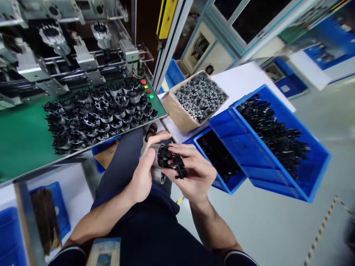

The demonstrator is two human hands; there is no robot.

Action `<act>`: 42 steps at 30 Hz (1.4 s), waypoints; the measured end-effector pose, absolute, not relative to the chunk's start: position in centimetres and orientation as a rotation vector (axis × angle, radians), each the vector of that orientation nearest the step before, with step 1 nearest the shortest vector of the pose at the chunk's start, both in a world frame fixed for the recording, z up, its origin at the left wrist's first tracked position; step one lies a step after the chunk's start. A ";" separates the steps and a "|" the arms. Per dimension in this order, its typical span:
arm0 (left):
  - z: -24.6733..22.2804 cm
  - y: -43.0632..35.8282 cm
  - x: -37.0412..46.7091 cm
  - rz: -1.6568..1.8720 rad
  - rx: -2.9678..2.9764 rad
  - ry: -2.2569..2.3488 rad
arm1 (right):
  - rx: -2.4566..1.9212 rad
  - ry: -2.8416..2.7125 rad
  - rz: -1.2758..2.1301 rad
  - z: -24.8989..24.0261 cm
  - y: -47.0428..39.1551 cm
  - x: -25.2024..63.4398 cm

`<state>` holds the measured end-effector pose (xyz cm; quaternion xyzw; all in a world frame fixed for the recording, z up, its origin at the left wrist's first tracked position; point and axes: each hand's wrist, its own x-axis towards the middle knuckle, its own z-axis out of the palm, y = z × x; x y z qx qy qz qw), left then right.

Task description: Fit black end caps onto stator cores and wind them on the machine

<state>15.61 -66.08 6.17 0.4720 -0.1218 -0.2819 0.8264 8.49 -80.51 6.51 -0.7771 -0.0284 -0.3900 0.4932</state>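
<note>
Over my lap, my left hand (142,177) is closed around a silver metal ring (159,176), partly hidden by the fingers. A black toothed plastic piece (163,156) sits at the mouth of a silver cylinder in the same hand. My right hand (198,170) pinches another black plastic piece (181,169) with prongs, close beside the ring. The two hands nearly meet, and the fingers hide where the parts touch. On the green bench, several rows of silver rings with black toothed pieces (101,104) stand close together.
A cardboard box (180,116) of bare silver rings stands on a white table (241,79). To the right, a tilted blue bin (318,159) and a lower blue bin (231,188) hold black pieces. Machine fixtures (33,70) rise behind the green bench (24,144), with coloured buttons (148,91) at its corner.
</note>
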 end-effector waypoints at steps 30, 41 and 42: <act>2.8 -65.1 16.0 -0.796 1.095 -0.341 | -1.803 0.133 -0.666 4.2 -80.3 7.4; 3.0 -67.0 18.2 -0.660 0.837 0.102 | -1.715 0.231 -0.700 2.8 -79.1 6.7; 3.3 -67.1 18.1 -0.625 0.856 0.128 | -1.691 0.217 -0.700 2.6 -78.6 7.0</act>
